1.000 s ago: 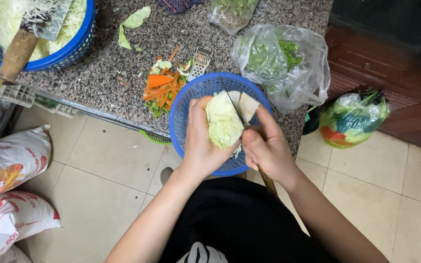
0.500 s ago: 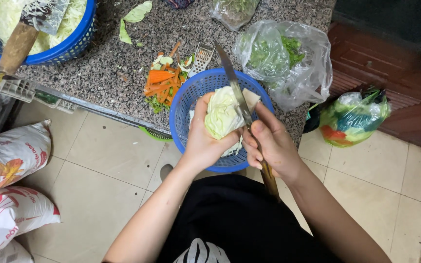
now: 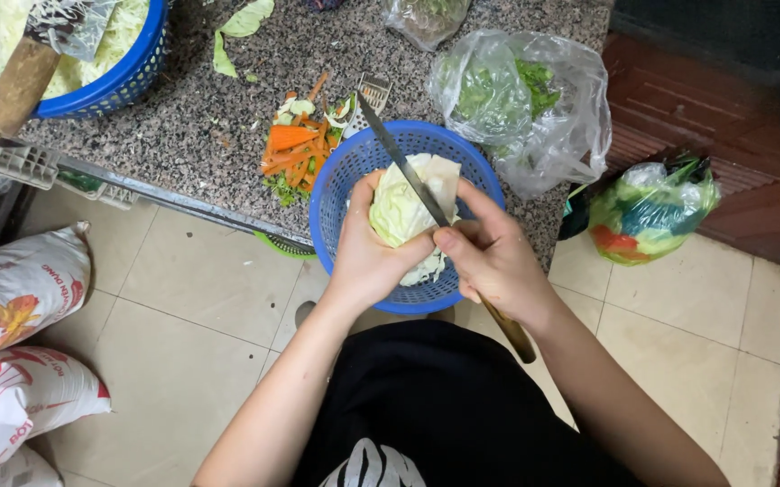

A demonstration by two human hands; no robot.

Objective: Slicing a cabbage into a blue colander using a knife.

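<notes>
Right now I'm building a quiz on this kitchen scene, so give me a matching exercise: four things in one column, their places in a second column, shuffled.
Things:
1. pale green cabbage piece
2. long steel knife with wooden handle
3. orange carrot peelings
4. clear plastic bag of leafy greens

Places:
A. heaped on the speckled stone counter, left of the round blue plastic basket
B. in the grip of the left hand, over the basket
C. on the counter, right of the basket
D. in the right hand, blade laid across the cabbage

Pairs: 1-B, 2-D, 3-A, 4-C
</notes>
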